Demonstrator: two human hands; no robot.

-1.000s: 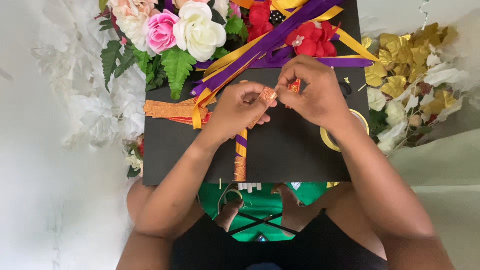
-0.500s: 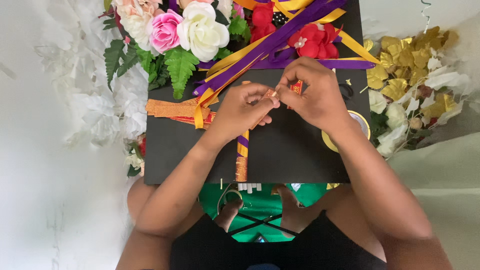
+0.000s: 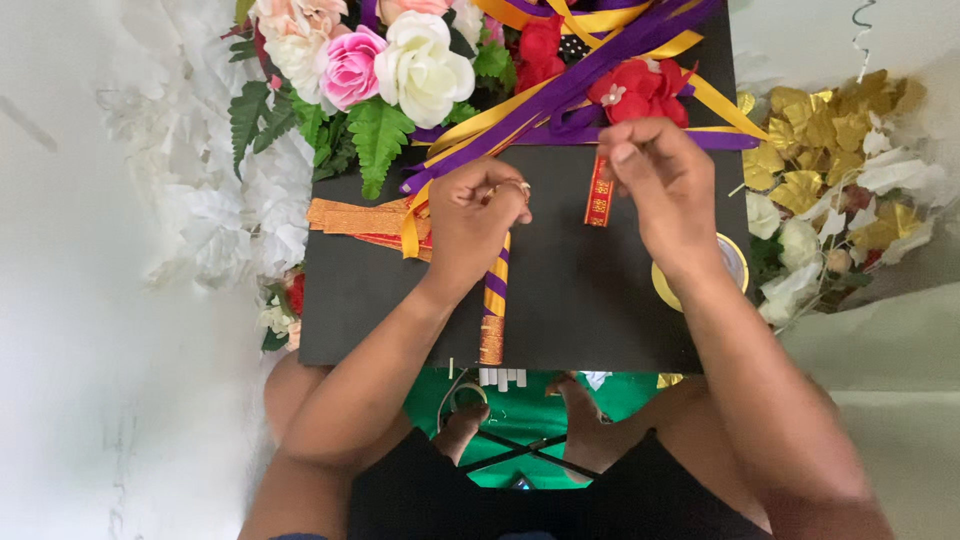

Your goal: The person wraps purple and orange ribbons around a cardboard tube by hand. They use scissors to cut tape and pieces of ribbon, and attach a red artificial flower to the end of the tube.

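A short red-and-gold ribbon strip [image 3: 599,192] is now pinched by the right hand [image 3: 665,190], drawn apart from the left hand [image 3: 478,218]. The striped purple-and-gold ribbon [image 3: 495,290] is held closed-fisted on the black board [image 3: 590,300]; the hands' joint work has been separated.

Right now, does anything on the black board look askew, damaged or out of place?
Nothing looks damaged or spilled. The left hand pins the striped purple-and-gold ribbon to the black board, the right hand pinches a short red ribbon piece. Loose purple and yellow ribbons cross untidily, which seems like working clutter.
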